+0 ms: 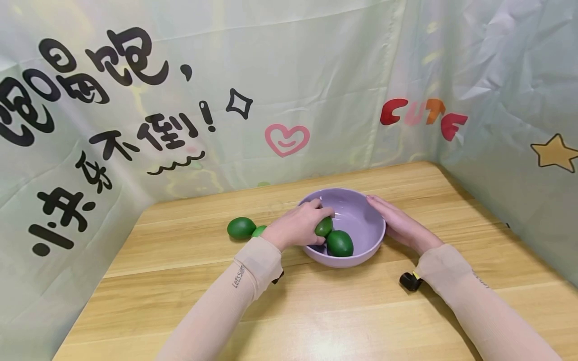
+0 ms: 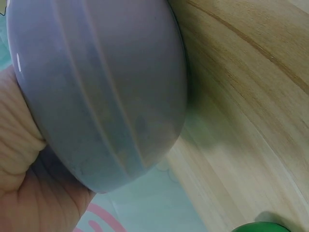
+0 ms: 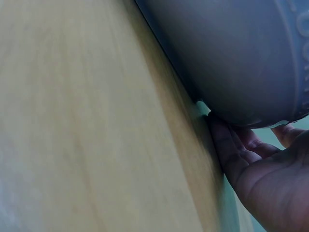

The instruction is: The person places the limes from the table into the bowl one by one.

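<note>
A purple bowl (image 1: 361, 223) stands on the wooden table, also filling much of the left wrist view. My left hand (image 1: 300, 223) reaches over its left rim and grips a green lime (image 1: 323, 226) inside it, fingers curled over the fruit. Another lime (image 1: 340, 243), darker green, lies in the bowl beside the gripped one. Against the bowl's right outer side rests my right hand (image 1: 402, 220), its fingers extended along the wall. In the right wrist view, the fingertips (image 3: 219, 126) meet the bowl's outside. To the left, a lime (image 1: 241, 227) lies on the table, with a lighter green one (image 1: 259, 230) partly hidden by my left hand.
The wooden table (image 1: 180, 281) extends around the bowl. Behind it and along both sides hangs a pale printed cloth (image 1: 334, 110) with lettering, a heart and a star. A small black device (image 1: 410, 281) sits under my right wrist.
</note>
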Demonstrator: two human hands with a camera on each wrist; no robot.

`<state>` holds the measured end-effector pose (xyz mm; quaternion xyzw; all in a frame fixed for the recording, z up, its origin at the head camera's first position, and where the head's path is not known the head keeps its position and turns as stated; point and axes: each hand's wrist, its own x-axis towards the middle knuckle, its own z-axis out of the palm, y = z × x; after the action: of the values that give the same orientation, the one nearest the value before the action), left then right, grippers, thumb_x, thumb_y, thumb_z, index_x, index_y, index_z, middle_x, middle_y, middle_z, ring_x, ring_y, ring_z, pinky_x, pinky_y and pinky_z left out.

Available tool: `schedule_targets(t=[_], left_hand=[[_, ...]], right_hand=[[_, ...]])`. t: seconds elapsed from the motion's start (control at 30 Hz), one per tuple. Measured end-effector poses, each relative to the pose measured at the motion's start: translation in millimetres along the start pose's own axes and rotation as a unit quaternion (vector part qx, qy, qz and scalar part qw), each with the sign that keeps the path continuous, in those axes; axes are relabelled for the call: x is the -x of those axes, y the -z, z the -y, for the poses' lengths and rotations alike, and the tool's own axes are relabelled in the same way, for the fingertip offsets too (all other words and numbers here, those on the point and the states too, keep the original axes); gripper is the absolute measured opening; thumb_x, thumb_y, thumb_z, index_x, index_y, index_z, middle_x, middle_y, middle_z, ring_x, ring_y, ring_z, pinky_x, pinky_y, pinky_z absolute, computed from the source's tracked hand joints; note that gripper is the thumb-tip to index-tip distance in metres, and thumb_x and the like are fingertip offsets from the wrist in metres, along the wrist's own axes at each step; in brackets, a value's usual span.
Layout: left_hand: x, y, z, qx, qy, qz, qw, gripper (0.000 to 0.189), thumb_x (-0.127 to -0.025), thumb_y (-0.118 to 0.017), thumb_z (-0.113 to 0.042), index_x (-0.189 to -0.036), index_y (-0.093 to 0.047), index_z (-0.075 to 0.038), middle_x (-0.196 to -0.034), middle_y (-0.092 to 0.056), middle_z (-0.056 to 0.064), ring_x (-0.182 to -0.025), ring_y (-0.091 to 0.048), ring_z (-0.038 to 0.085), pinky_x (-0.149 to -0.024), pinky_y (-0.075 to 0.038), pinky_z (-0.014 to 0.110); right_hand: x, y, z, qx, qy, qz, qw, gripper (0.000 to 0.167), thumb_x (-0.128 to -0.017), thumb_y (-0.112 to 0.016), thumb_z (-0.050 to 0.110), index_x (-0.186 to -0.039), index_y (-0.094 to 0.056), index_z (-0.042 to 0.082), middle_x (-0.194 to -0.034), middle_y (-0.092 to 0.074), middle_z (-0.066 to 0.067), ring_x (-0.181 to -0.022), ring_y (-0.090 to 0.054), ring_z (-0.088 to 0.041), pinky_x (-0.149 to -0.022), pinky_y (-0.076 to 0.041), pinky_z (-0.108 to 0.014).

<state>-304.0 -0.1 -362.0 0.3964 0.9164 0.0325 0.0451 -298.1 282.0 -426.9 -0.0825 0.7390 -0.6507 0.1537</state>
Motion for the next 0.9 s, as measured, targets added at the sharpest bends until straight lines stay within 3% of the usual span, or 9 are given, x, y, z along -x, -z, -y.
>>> schedule_targets(t=[0.9], left_hand=[[10.7, 2.3, 5.3, 0.033, -0.027, -0.048, 0.9980, 0.046, -0.099, -0.079, -0.028, -0.142, -0.064, -0.019, -0.136, -0.058, 0.008, -0.112, -0.061, 0.020, -0.101, -0.058, 0.037]], right_hand=[[-0.9, -0.7, 0.1, 0.008, -0.002, -0.004, 1.0000, 0.085, -0.116, -0.034, 0.051, -0.169, 0.005, -0.003, -0.178, 0.013, -0.025, -0.165, 0.004, -0.051, -0.132, -0.004, -0.064]])
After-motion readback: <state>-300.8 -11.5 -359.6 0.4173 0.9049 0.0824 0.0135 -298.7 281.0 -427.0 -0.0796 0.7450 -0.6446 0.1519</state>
